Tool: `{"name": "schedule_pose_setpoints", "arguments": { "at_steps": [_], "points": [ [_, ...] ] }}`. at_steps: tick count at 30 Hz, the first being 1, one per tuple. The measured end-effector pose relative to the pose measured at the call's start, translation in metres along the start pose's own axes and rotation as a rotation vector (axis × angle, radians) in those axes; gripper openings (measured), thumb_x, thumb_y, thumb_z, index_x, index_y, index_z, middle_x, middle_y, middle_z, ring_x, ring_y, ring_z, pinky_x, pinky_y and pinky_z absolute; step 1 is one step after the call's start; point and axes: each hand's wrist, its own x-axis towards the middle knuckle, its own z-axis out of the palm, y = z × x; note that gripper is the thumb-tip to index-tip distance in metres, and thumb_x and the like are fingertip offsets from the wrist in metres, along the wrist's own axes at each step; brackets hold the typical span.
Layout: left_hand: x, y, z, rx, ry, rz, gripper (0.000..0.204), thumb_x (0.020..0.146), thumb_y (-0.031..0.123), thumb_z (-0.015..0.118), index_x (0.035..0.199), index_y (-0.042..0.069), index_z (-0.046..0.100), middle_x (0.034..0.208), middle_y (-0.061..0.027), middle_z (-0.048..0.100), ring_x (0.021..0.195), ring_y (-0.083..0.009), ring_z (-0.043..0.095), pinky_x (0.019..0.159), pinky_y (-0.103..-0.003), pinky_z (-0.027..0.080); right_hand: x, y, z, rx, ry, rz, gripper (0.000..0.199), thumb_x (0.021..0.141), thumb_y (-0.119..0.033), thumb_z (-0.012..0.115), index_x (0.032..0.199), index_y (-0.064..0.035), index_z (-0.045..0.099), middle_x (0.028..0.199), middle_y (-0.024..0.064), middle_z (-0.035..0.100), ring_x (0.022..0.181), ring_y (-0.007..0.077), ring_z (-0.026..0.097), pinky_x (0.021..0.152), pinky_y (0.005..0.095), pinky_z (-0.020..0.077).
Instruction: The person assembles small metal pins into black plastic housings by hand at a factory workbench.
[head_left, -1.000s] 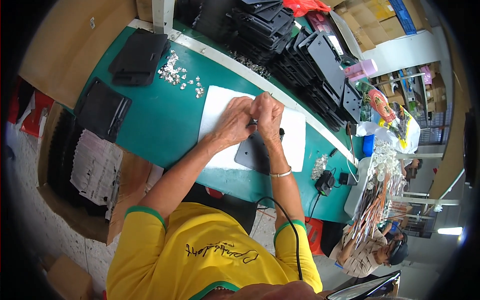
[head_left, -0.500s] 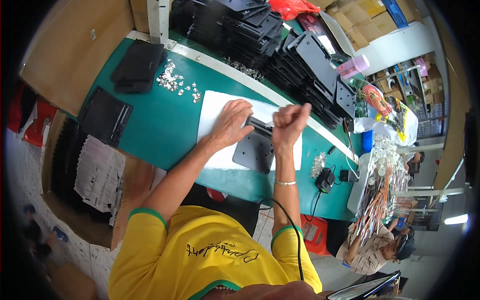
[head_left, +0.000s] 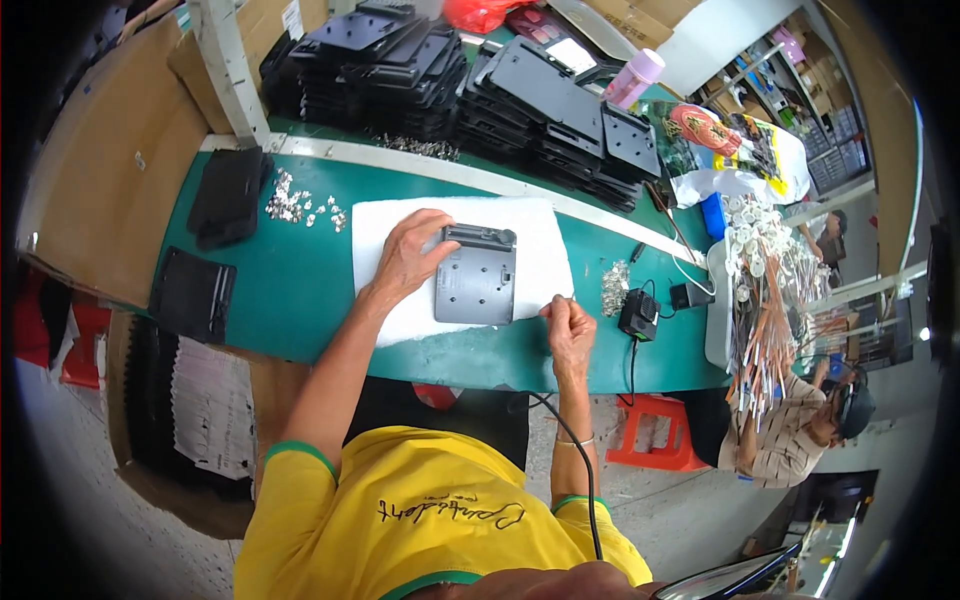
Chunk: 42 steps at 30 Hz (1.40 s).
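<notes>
A black plastic panel (head_left: 476, 285) with small holes and a raised ridge along its far edge lies on a white foam sheet (head_left: 400, 325). My left hand (head_left: 408, 250) grips the panel's far left corner, its thumb resting on the ridge. Off the panel's right side, over the sheet's near right corner, is my right hand (head_left: 570, 330). Its fingers are curled together, and whatever they may hold is hidden.
Small metal pieces (head_left: 290, 205) lie scattered left of the sheet, and another small pile (head_left: 615, 288) sits right, beside a black adapter (head_left: 640, 315). Stacked black panels (head_left: 540, 95) stand beyond a white rail (head_left: 480, 180). A tray of cables (head_left: 718, 310) is far right.
My right hand has left the panel's far right edge and moved down toward the sheet's near right corner. The panel now sits straighter, and my left hand stays at its corner.
</notes>
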Motion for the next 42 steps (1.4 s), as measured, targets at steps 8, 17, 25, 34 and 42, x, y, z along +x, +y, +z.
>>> {"name": "schedule_pose_setpoints", "arguments": {
  "at_steps": [8,17,25,34,42],
  "points": [
    [-0.002,-0.006,0.008,-0.456,0.113,-0.291,0.028,0.077,-0.002,0.071,0.105,0.000,0.064,0.106,-0.0075,0.062,0.066,-0.0097,0.062,0.059,-0.022,0.050,-0.008,0.008,0.007,-0.276,-0.072,-0.173,0.020,0.090,-0.015,0.061,0.094,0.0035,0.069,0.079,0.0112,0.070,0.074,0.0129,0.064,0.068,0.0282,0.0502],
    [-0.003,-0.006,-0.002,-0.775,0.093,-0.479,0.031,0.085,-0.005,0.065,0.115,0.000,0.060,0.103,-0.0081,0.065,0.086,-0.0120,0.064,0.073,-0.022,0.051,-0.020,-0.030,0.023,0.080,-0.384,0.184,0.022,0.093,-0.016,0.060,0.100,0.0036,0.066,0.078,0.0028,0.067,0.057,0.0048,0.052,0.052,0.0195,0.0408],
    [0.000,0.003,-0.005,-0.863,0.050,-0.451,0.032,0.088,0.002,0.065,0.119,-0.001,0.059,0.103,-0.0093,0.065,0.087,-0.0141,0.065,0.076,-0.025,0.053,-0.013,-0.019,0.022,0.415,-0.205,0.192,0.015,0.092,-0.012,0.059,0.097,0.0003,0.066,0.074,-0.0005,0.063,0.047,0.0029,0.039,0.043,0.0197,0.0268],
    [0.001,0.006,-0.010,-0.830,-0.140,-0.422,0.043,0.095,0.029,0.055,0.124,-0.002,0.054,0.119,-0.0146,0.059,0.091,-0.0191,0.065,0.076,-0.030,0.055,0.022,-0.031,-0.024,0.458,-0.028,0.106,0.015,0.093,-0.011,0.056,0.095,0.0006,0.065,0.071,0.0048,0.065,0.045,0.0043,0.040,0.040,0.0211,0.0262],
    [0.006,0.010,-0.016,-1.062,-0.341,-0.525,0.066,0.091,0.053,0.052,0.130,0.000,0.050,0.119,-0.0136,0.060,0.095,-0.0149,0.060,0.070,-0.027,0.052,0.027,-0.050,-0.026,0.145,-0.253,0.055,0.018,0.092,-0.013,0.057,0.079,-0.0028,0.063,0.064,-0.0057,0.053,0.054,0.0015,0.043,0.047,0.0204,0.0319]
  ]
}}
